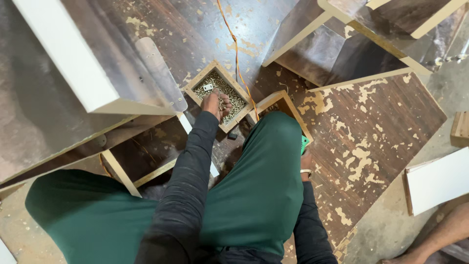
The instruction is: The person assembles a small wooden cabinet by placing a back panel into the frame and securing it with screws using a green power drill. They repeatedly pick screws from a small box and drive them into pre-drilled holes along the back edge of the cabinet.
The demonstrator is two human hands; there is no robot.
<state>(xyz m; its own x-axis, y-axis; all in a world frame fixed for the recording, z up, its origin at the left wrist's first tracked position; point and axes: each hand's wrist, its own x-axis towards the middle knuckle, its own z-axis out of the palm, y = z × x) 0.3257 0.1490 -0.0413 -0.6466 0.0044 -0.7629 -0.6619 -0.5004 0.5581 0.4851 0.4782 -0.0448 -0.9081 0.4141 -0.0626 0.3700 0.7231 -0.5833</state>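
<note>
My left hand reaches forward into a small square wooden box filled with brass-coloured screws. Its fingers are curled down into the screws, closed on some of them. A small white piece lies on the screws just beyond the hand. My right hand, with a band at the wrist, sits beside my right knee and grips a green tool. The knee in green trousers hides most of that tool and part of the hand.
A second wooden box is half hidden behind my knee. An orange cord runs across the dark laminate board. White-edged panels stand to the left and top right. A white board and another person's leg are at the right.
</note>
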